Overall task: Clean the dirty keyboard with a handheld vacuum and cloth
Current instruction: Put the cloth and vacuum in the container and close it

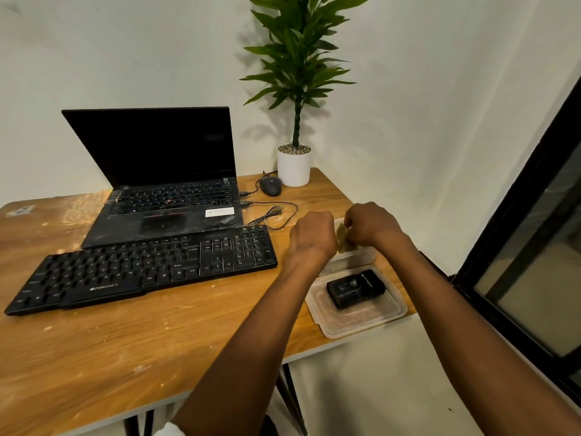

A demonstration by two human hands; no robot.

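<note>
A black external keyboard (pixel 141 269) lies on the wooden table (pixel 110 341), in front of the laptop. To its right, both my hands hover over a clear plastic container (pixel 358 256). A tan cloth (pixel 343 240) shows between them. My left hand (pixel 312 236) is curled at the cloth's left side, and my right hand (pixel 371 226) pinches its right side. Most of the cloth is hidden by my fists. A small black handheld vacuum (pixel 355 289) lies in a second shallow plastic tray (pixel 361 322) at the table's right edge, nearer to me.
An open black laptop (pixel 163 190) stands behind the keyboard, with cables (pixel 273 212) trailing to its right. A black mouse (pixel 270 186) and a potted plant (pixel 294 166) sit at the back corner. A dark window frame (pixel 518 262) is on the right.
</note>
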